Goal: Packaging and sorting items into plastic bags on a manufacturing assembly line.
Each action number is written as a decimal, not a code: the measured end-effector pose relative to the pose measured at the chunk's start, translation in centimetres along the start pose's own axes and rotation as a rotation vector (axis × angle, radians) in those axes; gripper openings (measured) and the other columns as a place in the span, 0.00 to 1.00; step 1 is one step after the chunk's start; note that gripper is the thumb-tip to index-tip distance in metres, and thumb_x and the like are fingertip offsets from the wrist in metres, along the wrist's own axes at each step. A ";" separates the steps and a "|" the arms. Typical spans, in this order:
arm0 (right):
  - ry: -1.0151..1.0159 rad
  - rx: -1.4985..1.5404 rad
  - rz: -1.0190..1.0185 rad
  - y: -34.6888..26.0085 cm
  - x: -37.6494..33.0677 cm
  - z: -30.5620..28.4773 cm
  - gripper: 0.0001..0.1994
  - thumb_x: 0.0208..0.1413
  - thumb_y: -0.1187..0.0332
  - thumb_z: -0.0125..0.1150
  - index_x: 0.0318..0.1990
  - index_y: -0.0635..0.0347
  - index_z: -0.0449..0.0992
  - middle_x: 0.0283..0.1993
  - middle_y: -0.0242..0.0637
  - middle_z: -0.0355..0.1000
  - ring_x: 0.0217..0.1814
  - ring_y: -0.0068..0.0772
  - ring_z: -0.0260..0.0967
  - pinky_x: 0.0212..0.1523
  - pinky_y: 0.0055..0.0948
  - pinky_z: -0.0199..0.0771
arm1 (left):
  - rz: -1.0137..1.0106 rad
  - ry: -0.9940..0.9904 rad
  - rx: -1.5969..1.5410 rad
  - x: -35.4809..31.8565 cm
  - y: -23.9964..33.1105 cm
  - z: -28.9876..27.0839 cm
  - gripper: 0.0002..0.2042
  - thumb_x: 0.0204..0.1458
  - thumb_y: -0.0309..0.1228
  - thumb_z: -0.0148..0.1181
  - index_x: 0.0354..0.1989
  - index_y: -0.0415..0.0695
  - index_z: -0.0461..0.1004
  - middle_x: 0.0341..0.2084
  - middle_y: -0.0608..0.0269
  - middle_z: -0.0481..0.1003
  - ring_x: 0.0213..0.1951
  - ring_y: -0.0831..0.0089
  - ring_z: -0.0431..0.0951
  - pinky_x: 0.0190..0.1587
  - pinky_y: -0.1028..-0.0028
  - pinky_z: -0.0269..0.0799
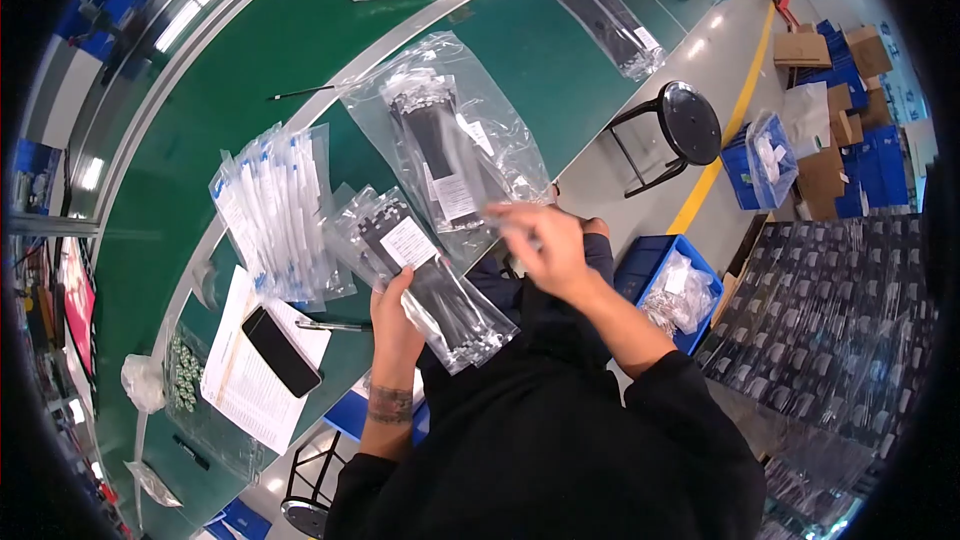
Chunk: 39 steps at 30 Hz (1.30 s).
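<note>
My left hand (397,325) grips a clear plastic bag of flat black cables (432,275) by its near left edge, thumb on top. The cables have small whitish ends, and a white label lies across them. To the right, my right hand (548,250) is raised over the table's edge. Its fingers are smeared by motion, so whether they hold anything is unclear. Just beyond lies a larger clear bag (515,145) with more bagged black cables (425,130) on it. Left of my left hand is a row of clear bags with blue marks (275,210).
A black phone (282,352) rests on printed sheets (235,390), beside a pen (335,326). Another cable bag (607,25) lies at the far right of the green table (290,40). A black stool (690,120) and a blue bin (640,265) stand on the floor to the right.
</note>
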State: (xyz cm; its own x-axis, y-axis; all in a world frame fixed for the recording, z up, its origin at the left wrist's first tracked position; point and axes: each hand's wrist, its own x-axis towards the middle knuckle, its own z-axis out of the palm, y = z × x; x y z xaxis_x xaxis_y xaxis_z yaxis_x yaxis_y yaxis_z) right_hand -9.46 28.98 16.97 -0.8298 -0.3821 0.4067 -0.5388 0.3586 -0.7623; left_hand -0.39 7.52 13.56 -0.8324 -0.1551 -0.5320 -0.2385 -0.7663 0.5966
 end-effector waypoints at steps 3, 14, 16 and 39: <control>-0.179 0.027 -0.286 -2.7 -1.1 1.2 0.11 0.47 0.73 0.65 0.39 0.58 0.72 0.52 0.42 0.76 0.51 0.42 0.76 0.43 0.35 0.79 | 0.003 0.034 0.008 0.0 -0.1 0.1 0.17 0.62 0.29 0.48 0.58 0.36 0.65 0.50 0.57 0.75 0.51 0.64 0.76 0.55 0.63 0.71; -0.597 0.332 -0.205 -2.8 -2.0 2.0 0.15 0.49 0.61 0.70 0.40 0.60 0.76 0.54 0.41 0.74 0.54 0.45 0.72 0.52 0.39 0.70 | 0.036 0.087 0.139 0.0 -0.5 -1.0 0.19 0.52 0.17 0.59 0.54 0.38 0.69 0.45 0.63 0.76 0.43 0.73 0.77 0.46 0.73 0.72; -0.403 0.221 -0.175 -0.3 -0.7 2.0 0.18 0.47 0.63 0.71 0.43 0.61 0.76 0.57 0.41 0.73 0.57 0.47 0.70 0.54 0.41 0.68 | 0.002 0.082 0.116 -0.7 0.3 0.1 0.22 0.51 0.15 0.58 0.57 0.39 0.68 0.46 0.63 0.76 0.45 0.73 0.76 0.48 0.72 0.72; -0.188 -0.086 -0.348 -3.5 -3.3 2.9 0.16 0.33 0.73 0.68 0.31 0.58 0.67 0.55 0.45 0.73 0.57 0.49 0.72 0.48 0.41 0.73 | -0.040 0.075 -0.043 0.2 -0.4 -0.6 0.19 0.56 0.23 0.52 0.57 0.38 0.65 0.47 0.60 0.74 0.46 0.68 0.76 0.53 0.66 0.72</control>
State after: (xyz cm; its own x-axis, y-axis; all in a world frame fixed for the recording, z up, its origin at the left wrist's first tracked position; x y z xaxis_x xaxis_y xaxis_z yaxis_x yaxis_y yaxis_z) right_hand -4.46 26.52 16.82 -0.5592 -0.6395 0.5276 -0.7996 0.2478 -0.5471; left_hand -0.19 7.44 12.87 -0.7821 -0.1690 -0.5998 -0.2480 -0.7986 0.5483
